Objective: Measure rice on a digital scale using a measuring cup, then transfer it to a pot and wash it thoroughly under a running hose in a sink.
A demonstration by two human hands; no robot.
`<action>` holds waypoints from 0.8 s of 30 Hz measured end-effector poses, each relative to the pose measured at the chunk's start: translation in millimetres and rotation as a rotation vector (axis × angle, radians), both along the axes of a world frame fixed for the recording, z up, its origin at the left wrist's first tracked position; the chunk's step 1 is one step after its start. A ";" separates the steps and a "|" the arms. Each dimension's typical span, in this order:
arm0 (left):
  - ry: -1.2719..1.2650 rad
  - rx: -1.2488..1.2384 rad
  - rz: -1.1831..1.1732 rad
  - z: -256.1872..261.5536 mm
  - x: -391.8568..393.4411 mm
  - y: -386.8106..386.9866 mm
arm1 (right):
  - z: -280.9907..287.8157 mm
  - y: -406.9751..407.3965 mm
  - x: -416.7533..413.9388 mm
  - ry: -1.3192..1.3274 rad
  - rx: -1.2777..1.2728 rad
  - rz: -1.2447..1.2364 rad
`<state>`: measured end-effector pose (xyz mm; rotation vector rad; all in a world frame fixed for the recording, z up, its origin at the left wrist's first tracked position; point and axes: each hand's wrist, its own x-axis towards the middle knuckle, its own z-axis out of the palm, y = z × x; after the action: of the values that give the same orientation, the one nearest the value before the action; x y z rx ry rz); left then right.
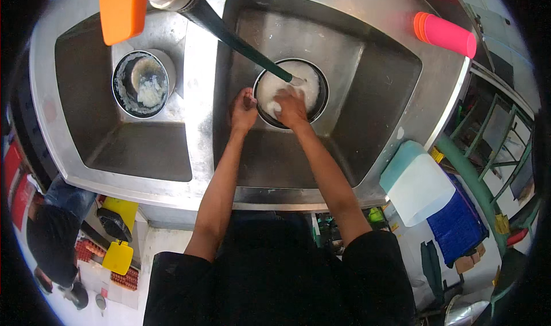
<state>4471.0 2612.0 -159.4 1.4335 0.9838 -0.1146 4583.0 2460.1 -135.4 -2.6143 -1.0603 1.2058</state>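
Observation:
A round metal pot stands in the right sink basin, with cloudy whitish water and pale matter in it. My left hand holds the pot's left rim between thumb and fingers. My right hand is inside the pot, its fingers partly in the cloudy water and blurred; whether they hold anything cannot be seen. A dark green hose comes down from the tap, and water runs from its end into the pot. In the left basin a second round pot holds whitish, wet residue.
An orange object hangs over the left basin. Stacked pink and orange plastic cups lie at the sink's right back edge. A translucent plastic container is at the front right corner. Another person is at lower left, near egg trays.

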 end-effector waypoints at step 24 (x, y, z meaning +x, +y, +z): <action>0.019 -0.030 0.030 -5.6 -17.3 13.1 | -26.3 45.4 43.1 -0.076 0.008 -0.280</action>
<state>4453.7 2625.1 -165.0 1.3918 1.0147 -0.1211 4626.1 2505.5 -161.7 -2.7064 -0.6748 1.0454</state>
